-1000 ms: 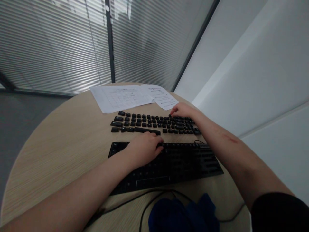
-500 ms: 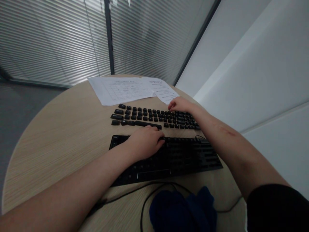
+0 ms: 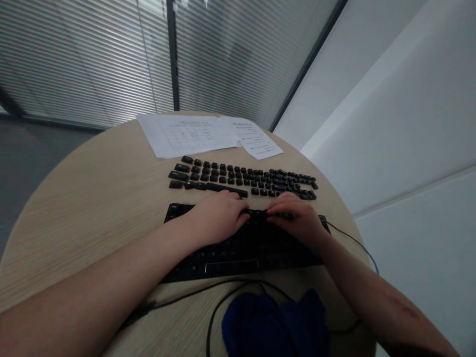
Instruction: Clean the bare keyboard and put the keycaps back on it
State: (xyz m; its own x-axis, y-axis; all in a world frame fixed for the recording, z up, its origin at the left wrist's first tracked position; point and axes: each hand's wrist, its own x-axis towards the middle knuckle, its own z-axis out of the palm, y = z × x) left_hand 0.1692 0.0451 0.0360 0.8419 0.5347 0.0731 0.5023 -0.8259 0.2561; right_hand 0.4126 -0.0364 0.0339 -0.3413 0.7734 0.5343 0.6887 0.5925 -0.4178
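Note:
A black keyboard (image 3: 230,267) lies on the table in front of me, with several keys stripped from parts of it hard to make out in the dark. My left hand (image 3: 215,218) rests over its upper middle, fingers curled at the far edge and thumb bent inward, gripping the keyboard. Close by, my right hand (image 3: 293,215) has its thumb and fingertips pinched together at the keyboard's top row, on a small dark keycap mostly hidden by the fingers. Beyond the keyboard, loose black keycaps (image 3: 222,179) stand in rows, including a long space bar (image 3: 226,189).
Printed paper sheets (image 3: 186,136) lie at the far side of the round wooden table (image 3: 92,198). A dark blue cloth (image 3: 271,322) and a black cable (image 3: 193,293) are near me. A white wall (image 3: 416,134) rises on the right, blinds (image 3: 92,59) ahead.
My right hand has come back from the loose keycap rows to the keyboard's top row, beside my left hand. The left hand stays on the keyboard; the view has shifted slightly.

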